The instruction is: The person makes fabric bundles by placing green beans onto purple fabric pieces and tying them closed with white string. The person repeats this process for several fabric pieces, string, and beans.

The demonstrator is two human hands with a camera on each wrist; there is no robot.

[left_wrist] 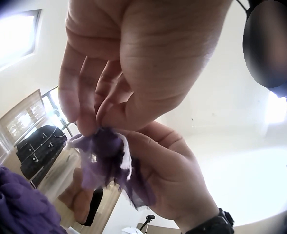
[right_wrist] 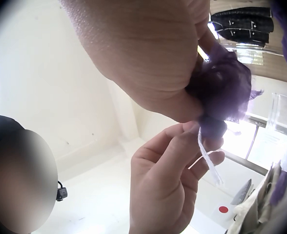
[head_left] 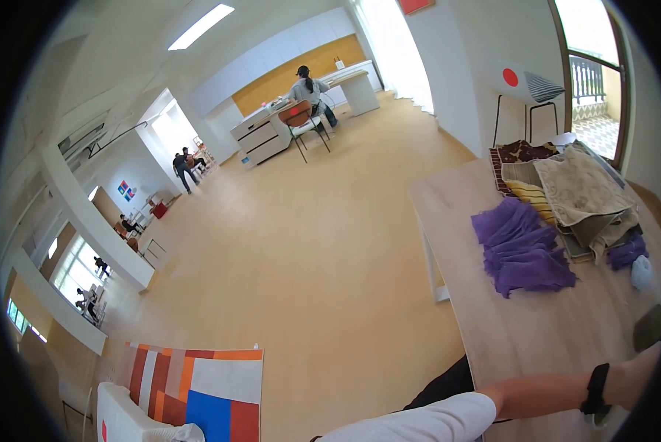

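In the left wrist view my left hand comes from above, its fingertips meeting at the top of a bunched piece of thin purple cloth. A white string is around the gathered part, one end dangling. My right hand, with a black band at its wrist, holds the bunch from the other side. The right wrist view shows the right hand gripping the cloth while the left hand pinches by the knot-like gather, beside the hanging string. Only a forearm shows in the head view.
A crumpled purple cloth lies on the wooden table beside piled fabrics. Near them sit a smaller purple bundle and a whitish lump. Across the floor a person sits at a desk by an orange-backed chair.
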